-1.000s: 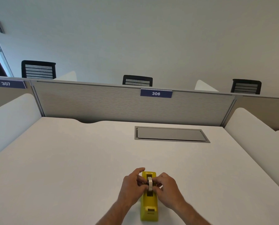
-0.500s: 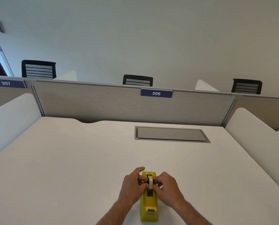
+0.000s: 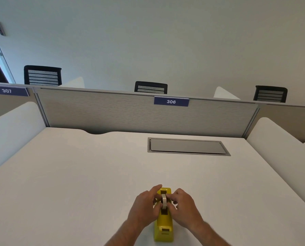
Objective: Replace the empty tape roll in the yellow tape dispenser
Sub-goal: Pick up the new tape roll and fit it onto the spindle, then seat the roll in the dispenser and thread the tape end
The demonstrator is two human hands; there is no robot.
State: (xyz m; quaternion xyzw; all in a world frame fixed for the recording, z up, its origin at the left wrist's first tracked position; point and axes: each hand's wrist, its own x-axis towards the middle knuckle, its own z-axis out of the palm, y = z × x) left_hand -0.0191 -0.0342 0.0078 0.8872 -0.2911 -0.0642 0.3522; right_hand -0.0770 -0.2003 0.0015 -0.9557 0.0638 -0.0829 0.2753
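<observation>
The yellow tape dispenser point(image 3: 163, 226) stands lengthwise on the white desk near its front edge, cutter end toward me. A pale tape roll point(image 3: 164, 201) stands upright in the dispenser's slot, its top above the yellow body. My left hand point(image 3: 144, 208) pinches the roll from the left side. My right hand point(image 3: 182, 207) pinches it from the right. Fingers of both hands hide the roll's hub and the axle seats.
The white desk point(image 3: 77, 183) stretches ahead to a grey partition labelled 306 point(image 3: 171, 101). A grey recessed cable hatch point(image 3: 187, 146) lies in the desk behind the dispenser. White side dividers flank the desk. Black chair backs show beyond the partition.
Both hands stay on the roll at the dispenser. The roll sits about where it was, with only slight finger shifts.
</observation>
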